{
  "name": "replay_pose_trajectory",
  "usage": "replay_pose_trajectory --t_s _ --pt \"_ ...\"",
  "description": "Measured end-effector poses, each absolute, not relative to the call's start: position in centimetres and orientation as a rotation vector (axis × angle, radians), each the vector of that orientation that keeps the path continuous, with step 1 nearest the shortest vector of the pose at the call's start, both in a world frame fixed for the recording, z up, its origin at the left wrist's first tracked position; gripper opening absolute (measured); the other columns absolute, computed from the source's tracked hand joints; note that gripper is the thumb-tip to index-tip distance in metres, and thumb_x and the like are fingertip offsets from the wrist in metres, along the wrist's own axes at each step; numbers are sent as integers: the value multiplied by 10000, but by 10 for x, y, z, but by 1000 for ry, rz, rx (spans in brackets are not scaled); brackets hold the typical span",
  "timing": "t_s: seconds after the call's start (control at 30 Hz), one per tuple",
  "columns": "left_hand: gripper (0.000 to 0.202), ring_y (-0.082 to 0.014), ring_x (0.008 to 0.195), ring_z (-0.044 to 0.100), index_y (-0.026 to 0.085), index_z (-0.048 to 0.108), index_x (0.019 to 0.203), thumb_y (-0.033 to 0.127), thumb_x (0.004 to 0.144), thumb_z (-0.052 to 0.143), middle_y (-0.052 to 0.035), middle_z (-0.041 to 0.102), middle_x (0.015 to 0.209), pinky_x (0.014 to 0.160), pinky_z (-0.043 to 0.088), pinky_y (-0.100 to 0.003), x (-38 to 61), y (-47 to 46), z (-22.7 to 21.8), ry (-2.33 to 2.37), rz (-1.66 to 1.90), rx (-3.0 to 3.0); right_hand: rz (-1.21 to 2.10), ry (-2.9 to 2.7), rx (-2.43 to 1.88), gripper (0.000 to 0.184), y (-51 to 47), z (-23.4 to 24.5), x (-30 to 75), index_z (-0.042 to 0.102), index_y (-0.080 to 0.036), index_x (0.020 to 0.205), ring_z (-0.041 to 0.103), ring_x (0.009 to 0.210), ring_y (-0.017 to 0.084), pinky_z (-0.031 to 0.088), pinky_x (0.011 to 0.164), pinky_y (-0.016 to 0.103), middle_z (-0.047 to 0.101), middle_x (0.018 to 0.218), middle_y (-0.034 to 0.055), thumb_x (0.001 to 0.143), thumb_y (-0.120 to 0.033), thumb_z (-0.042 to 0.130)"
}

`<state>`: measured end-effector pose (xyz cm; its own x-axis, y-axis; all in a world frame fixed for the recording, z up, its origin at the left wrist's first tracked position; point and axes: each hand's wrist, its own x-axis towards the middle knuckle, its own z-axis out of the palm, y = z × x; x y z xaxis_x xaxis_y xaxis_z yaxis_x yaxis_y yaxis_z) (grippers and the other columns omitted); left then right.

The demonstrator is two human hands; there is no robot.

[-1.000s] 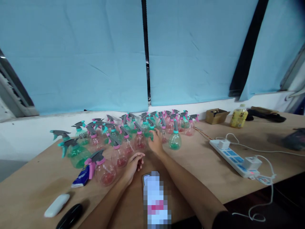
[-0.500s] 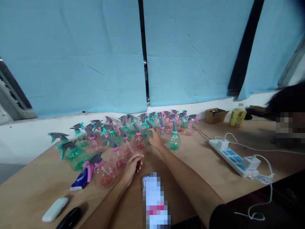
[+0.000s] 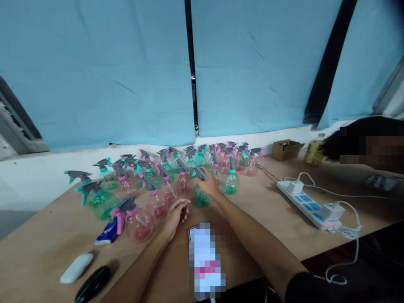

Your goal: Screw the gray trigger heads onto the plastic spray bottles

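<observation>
Several small spray bottles (image 3: 164, 176), green and pink with grey triggers, stand crowded on the wooden table (image 3: 259, 214). My right hand (image 3: 210, 186) is closed round the neck of a green spray bottle (image 3: 201, 196), a little in front of the crowd. My left hand (image 3: 176, 214) rests on the table with its fingers loosely curled, holding nothing, just right of a pink bottle (image 3: 159, 206). Another pink bottle (image 3: 137, 223) with a pink trigger stands nearest me on the left.
A white power strip (image 3: 311, 206) with plugs and cables lies at right. A cardboard box (image 3: 285, 150) and a yellow drink bottle (image 3: 314, 151) stand at the back. Another person's head shows at the right edge. A white case (image 3: 76, 268), a black case (image 3: 93, 284) and a blue packet (image 3: 107, 231) lie at left.
My right hand has pulled a green spray bottle out of the crowd toward me. Another person's head has come further in at the right. My left hand has stayed put.
</observation>
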<state>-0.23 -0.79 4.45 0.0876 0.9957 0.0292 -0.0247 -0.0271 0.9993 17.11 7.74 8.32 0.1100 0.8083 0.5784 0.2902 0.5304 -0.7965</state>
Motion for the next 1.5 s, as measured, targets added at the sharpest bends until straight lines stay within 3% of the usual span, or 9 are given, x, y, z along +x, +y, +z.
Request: replay_pose_trajectory --t_s 0.23,0.4,0.6,0.8,1.17,1.37,1.5 --pt "279 -76 464 463 176 626 915 413 769 596 46 532 625 421 286 -178 -2 -7 44 1108 1172 1257 1068 -1614 -746 237 82 84 180 704 -198 852 580 666 155 469 668 268 624 644 -24 667 -189 558" --pt "256 -75 464 464 177 628 917 389 781 585 44 536 624 419 280 -177 -2 -6 42 1103 1166 1263 1262 -1630 -559 257 75 93 179 707 -179 813 564 571 124 458 630 251 617 591 -24 629 -206 530" --pt "270 -75 458 458 176 628 912 403 768 599 43 538 624 414 276 -176 1 -8 45 1107 1163 1259 1268 -1595 -518 240 68 96 178 707 -182 783 550 554 125 428 581 245 621 597 -17 616 -261 553" --pt "282 -76 459 466 171 633 900 411 753 617 43 531 620 414 277 -174 3 -11 49 1112 1170 1250 1175 -1604 -686 157 66 95 183 678 -195 642 555 602 145 449 658 267 573 523 -21 598 -274 550" --pt "295 -75 451 464 184 636 900 434 744 628 49 537 617 418 268 -181 2 -10 48 1115 1159 1256 1306 -1649 -491 199 59 100 177 678 -179 720 584 622 146 473 632 267 623 621 0 607 -256 532" --pt "289 -75 456 468 185 630 900 431 748 627 48 535 628 426 270 -183 2 -9 47 1108 1157 1259 1230 -1646 -560 112 58 96 175 618 -197 529 591 642 165 487 690 284 594 545 7 581 -253 536" --pt "299 -77 447 461 186 627 909 430 736 630 47 539 630 419 264 -184 3 -9 47 1121 1156 1255 1295 -1628 -537 143 58 95 173 650 -185 613 585 615 155 480 644 272 616 587 4 588 -251 526"
